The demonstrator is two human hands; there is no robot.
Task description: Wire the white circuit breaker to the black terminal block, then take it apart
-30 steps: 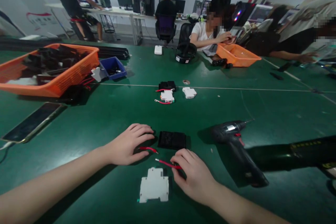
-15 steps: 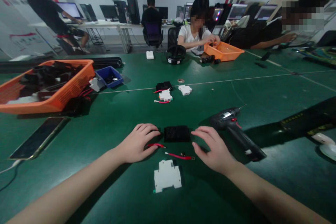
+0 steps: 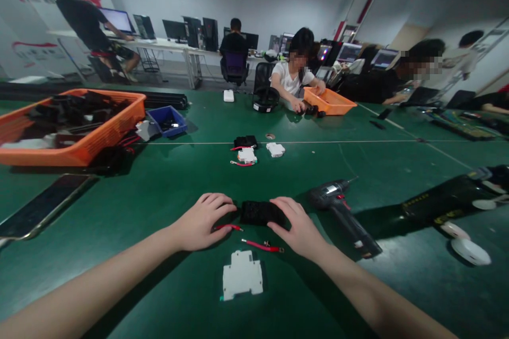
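Note:
A black block point(image 3: 256, 213) lies on the green table between my hands. My right hand point(image 3: 298, 228) is at its right end, thumb in front and fingers over the back edge. My left hand point(image 3: 204, 222) rests just left of the block with its fingers apart, its thumb by a short red cable point(image 3: 234, 227). A second red cable point(image 3: 262, 246) lies in front of the block, with a small dark piece beside it. Nearest to me is a flat white module point(image 3: 242, 275).
A power drill point(image 3: 345, 214) lies right of my right hand. An orange basket point(image 3: 83, 156), a blue bin point(image 3: 167, 130) and a phone point(image 3: 45, 206) are at left. More white modules point(image 3: 275, 149) lie further back. A person point(image 3: 296, 71) sits across the table by another orange basket point(image 3: 334, 103).
My right hand has moved left onto the block's right end. The view has shifted a little. The person across has lowered a hand to the table beside the basket.

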